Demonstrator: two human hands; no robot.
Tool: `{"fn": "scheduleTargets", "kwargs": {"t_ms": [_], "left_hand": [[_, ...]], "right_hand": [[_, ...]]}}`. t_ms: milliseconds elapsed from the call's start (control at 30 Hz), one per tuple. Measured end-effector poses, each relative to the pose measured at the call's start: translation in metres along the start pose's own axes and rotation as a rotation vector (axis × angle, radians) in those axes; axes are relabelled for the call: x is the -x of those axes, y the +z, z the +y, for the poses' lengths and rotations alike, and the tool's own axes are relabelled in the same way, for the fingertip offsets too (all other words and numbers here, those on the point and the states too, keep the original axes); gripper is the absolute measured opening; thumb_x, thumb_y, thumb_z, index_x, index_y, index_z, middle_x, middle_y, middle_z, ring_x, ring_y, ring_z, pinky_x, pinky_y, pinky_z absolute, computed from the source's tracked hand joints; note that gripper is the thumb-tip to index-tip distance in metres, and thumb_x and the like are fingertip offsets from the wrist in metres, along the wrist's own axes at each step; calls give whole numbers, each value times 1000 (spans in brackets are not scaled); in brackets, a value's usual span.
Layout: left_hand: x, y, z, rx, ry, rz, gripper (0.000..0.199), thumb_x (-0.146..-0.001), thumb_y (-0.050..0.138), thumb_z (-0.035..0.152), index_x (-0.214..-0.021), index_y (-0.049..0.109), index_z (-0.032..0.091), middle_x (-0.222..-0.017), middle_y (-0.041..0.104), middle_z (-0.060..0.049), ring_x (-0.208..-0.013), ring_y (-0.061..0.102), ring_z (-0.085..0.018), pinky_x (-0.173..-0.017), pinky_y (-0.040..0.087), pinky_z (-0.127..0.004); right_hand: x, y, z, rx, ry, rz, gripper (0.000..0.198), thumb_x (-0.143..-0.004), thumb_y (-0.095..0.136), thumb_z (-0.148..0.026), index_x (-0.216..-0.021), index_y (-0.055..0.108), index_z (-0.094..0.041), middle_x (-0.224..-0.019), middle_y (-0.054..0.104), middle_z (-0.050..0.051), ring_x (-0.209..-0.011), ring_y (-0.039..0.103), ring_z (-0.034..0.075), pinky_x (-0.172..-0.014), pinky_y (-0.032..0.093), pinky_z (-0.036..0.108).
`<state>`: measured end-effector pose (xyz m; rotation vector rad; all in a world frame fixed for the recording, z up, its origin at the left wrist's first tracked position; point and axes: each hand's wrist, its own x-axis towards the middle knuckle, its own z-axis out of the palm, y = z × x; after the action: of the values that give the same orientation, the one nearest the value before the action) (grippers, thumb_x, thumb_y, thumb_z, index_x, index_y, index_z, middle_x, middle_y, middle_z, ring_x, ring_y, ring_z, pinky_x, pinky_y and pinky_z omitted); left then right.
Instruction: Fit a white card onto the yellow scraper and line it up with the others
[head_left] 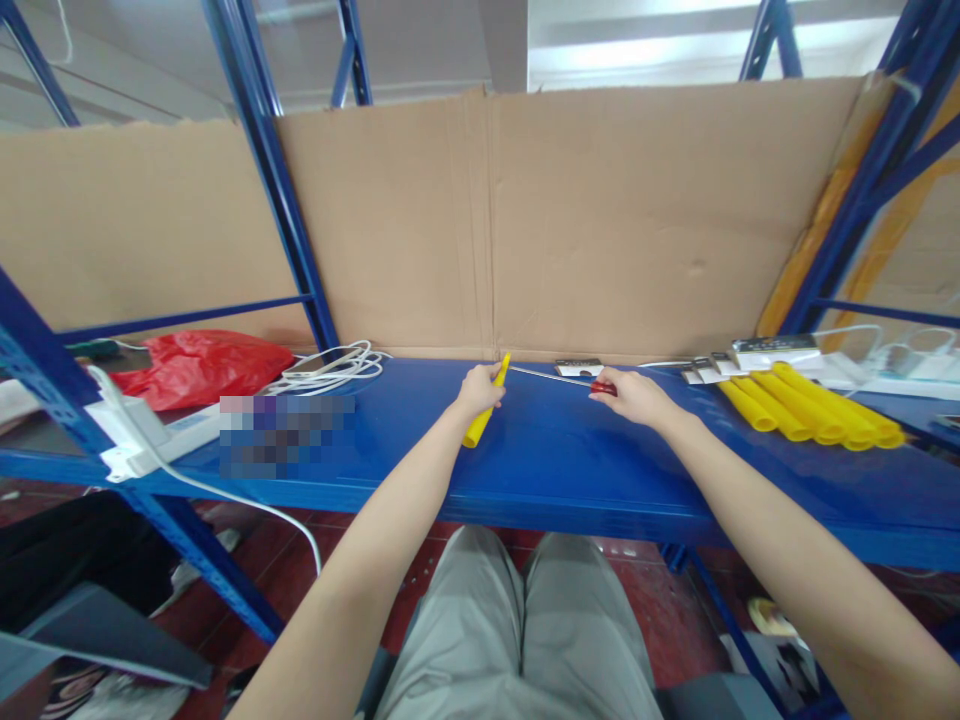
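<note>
My left hand (480,392) is closed around a yellow tube (475,432), which it holds tilted above the blue shelf. In my right hand (634,393) is the red handle of a screwdriver (551,376), its long thin metal shaft pointing left. The shaft's tip ends close beside the yellow tube; whether it touches I cannot tell. Several more yellow tubes (817,410) lie side by side to the right of my right hand. Behind the shaft, a small black-and-white packet (578,367) lies near the back of the shelf.
Flat packets (775,350) lie behind the row of tubes. To the left are a red plastic bag (214,365), a coiled white cable (337,370) and a white power strip (180,435). A cardboard sheet (600,220) walls the back of the blue shelf (555,490) between blue posts.
</note>
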<state>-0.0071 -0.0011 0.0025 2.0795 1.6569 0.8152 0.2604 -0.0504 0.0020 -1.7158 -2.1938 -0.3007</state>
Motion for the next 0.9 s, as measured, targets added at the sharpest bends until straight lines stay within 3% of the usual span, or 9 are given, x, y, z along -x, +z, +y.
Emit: {"fn": "scheduleTargets", "kwargs": {"t_ms": [167,467,667,900], "left_hand": [[0,-1,0,0,4,-6,56,-80,59,5,-135,56,19,-103,74,-8,-71,73,-16,-66,56,-22],[2,-3,2,11,4,-30,59,-82,60,7,-138,52,19,-95,75,-7,-71,72,-16,-68,56,-23],[2,-2,2,59,23,-31,58,-81,60,6,-137,54,18,-112,71,-8,-68,72,-14,-69,57,-24],[0,1,1,113,11,-31,58,-80,61,6,-137,53,18,-112,71,-8,-69,72,-14,-68,58,-23]], "right_hand": [[1,-1,0,37,-17,6,15,-88,54,-34,-94,62,-22,-80,71,6,-71,64,21,-62,39,27],[1,0,3,64,-29,4,18,-88,52,-35,-97,63,-23,-85,72,6,-76,65,22,-63,41,28],[2,-2,0,73,-16,-51,19,-90,51,-33,-97,64,-21,-90,73,9,-81,66,22,-66,42,28],[2,-2,-2,26,-8,-89,15,-90,52,-29,-93,63,-20,-93,73,9,-82,67,22,-68,43,27]]}}
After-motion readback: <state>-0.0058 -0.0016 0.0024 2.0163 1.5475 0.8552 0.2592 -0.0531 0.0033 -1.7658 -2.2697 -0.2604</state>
